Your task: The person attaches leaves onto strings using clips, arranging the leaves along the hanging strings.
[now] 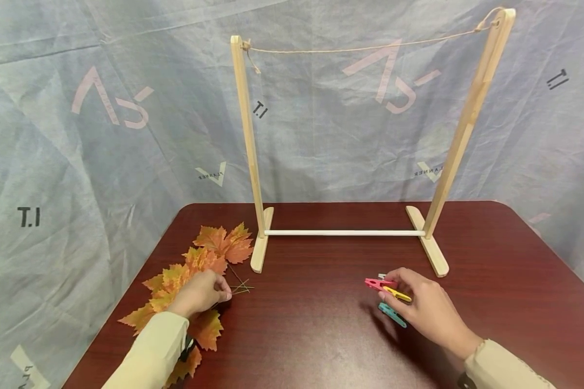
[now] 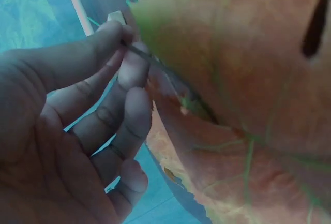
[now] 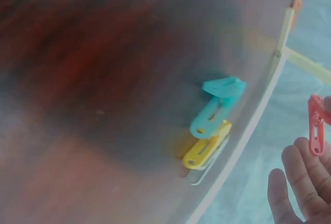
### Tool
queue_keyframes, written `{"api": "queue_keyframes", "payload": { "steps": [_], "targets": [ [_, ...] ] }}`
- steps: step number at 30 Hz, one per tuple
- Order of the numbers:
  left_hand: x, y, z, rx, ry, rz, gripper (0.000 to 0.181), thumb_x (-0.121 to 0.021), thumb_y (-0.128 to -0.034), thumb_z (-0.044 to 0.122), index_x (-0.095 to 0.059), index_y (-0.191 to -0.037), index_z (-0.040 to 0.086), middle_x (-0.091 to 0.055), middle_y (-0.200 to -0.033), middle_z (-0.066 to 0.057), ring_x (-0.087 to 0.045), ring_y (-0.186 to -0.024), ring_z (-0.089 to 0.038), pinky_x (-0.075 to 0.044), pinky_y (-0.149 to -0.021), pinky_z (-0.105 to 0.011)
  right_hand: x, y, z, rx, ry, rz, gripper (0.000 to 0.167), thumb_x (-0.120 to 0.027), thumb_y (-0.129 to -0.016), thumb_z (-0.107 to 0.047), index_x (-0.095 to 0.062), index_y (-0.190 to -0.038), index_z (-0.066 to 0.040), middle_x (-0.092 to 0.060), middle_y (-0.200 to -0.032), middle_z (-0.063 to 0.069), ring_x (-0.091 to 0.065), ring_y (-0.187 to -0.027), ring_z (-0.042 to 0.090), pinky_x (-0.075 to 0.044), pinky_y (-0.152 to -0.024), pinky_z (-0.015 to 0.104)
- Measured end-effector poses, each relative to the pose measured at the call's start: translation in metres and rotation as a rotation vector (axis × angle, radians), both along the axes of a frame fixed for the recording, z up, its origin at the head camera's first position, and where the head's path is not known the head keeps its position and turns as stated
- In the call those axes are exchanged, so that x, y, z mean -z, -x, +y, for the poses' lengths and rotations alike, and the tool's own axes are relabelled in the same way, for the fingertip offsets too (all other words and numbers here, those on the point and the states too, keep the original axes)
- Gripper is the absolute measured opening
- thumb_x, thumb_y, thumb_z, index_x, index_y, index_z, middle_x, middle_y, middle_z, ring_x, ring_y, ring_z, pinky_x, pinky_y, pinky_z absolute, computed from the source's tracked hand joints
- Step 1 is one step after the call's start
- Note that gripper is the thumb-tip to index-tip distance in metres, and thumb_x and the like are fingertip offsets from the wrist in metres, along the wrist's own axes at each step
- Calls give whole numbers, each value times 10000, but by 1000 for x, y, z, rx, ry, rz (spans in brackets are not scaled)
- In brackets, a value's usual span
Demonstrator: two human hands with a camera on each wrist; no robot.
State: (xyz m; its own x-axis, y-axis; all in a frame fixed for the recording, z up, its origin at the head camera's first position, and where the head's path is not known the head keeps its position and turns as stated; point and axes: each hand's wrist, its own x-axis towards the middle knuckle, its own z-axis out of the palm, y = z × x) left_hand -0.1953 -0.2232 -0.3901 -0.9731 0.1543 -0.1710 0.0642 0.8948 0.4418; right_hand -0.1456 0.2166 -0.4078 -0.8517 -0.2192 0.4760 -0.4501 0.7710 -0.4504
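1. A grey cloth with printed letters [image 1: 112, 97] hangs behind and on both sides of a dark red-brown table [image 1: 297, 324], which I view from its near edge.
2. At the far side stands a wooden frame [image 1: 459, 140]: two posts on flat feet, joined low down by a white rod [image 1: 345, 233]. A thin string [image 1: 360, 50] is tied between the post tops, slightly slack.
3. On the left of the table, orange leaves [image 1: 209, 259] with yellow tints lie overlapping in a long heap running from near to far, the far end just beside the frame's left foot.
4. The person's left hand [image 1: 201, 292] is over this heap. From the left wrist camera I see its thumb and fingertips pinching a dark leaf stem [image 2: 176, 81], with a broad leaf [image 2: 232, 53] spreading to the right.
5. To the right, the person's right hand [image 1: 420, 302] holds a pink clothespin [image 1: 372, 284] in a narrow pinch, above the table.
6. Close by, on the table, I find a teal clothespin [image 3: 216, 111], a yellow clothespin [image 3: 206, 149] and a mostly hidden pale clothespin [image 3: 202, 175].
7. Both arms wear cream sleeves [image 1: 148, 348].
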Motion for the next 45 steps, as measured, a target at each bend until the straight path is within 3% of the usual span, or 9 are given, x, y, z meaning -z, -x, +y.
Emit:
{"api": "queue_keyframes", "payload": {
  "steps": [3,10,15,21,27,32,38,45],
  "targets": [
    [-5,0,0,-3,-5,-9,135,-737,-909,48,-739,-790,112,-632,-737,22,-521,-649,-172,-422,-594,-317,-2,3,0,-10,0,43,284,-878,-790,-140,-685,-996,-170,-649,-842,-92,-512,-646,65,-397,-549,234],
    [-21,1,1,15,0,0,143,-715,-922,38,-737,-792,95,-640,-733,30,-510,-641,-161,-408,-600,-308,-9,10,0,-54,13,102,293,-887,-775,-115,-717,-1011,-151,-633,-856,-136,-560,-682,56,-480,-587,260],
    [-38,4,2,21,14,25,135,-730,-925,88,-742,-790,102,-639,-713,34,-516,-628,-159,-418,-603,-323,-22,19,1,-50,50,85,355,-913,-745,-116,-703,-1031,-133,-706,-865,-90,-671,-708,95,-515,-603,286],
    [-61,7,5,39,-6,74,107,-747,-918,111,-773,-818,137,-688,-729,43,-566,-639,-132,-470,-690,-369,-44,31,1,-44,42,99,330,-915,-753,-182,-749,-1037,-149,-720,-841,-111,-678,-781,114,-487,-660,293],
    [-81,8,16,69,-89,123,74,-745,-927,115,-782,-863,120,-724,-767,28,-642,-710,-151,-493,-715,-373,-68,41,0,-81,89,103,353,-885,-790,-140,-760,-1120,-116,-724,-857,-114,-681,-802,105,-471,-696,191],
    [-91,13,30,68,-149,181,54,-745,-935,135,-781,-906,108,-736,-790,18,-647,-719,-138,-511,-722,-378,-89,47,2,-86,162,64,371,-876,-809,-137,-733,-1152,-127,-732,-881,-68,-656,-778,23,-489,-689,145],
    [-101,22,45,76,-240,262,38,-747,-940,142,-784,-939,130,-741,-801,38,-690,-789,-174,-507,-731,-371,-117,54,5,-84,205,12,293,-873,-822,-164,-726,-1074,-129,-732,-891,-8,-657,-791,20,-502,-709,139],
    [-112,30,66,81,-353,330,81,-754,-939,153,-766,-1002,102,-759,-835,26,-726,-804,-197,-527,-693,-346,-147,59,8,-77,202,-31,346,-844,-861,-213,-741,-1179,-126,-742,-893,16,-690,-742,87,-497,-647,179]
  ]
}}
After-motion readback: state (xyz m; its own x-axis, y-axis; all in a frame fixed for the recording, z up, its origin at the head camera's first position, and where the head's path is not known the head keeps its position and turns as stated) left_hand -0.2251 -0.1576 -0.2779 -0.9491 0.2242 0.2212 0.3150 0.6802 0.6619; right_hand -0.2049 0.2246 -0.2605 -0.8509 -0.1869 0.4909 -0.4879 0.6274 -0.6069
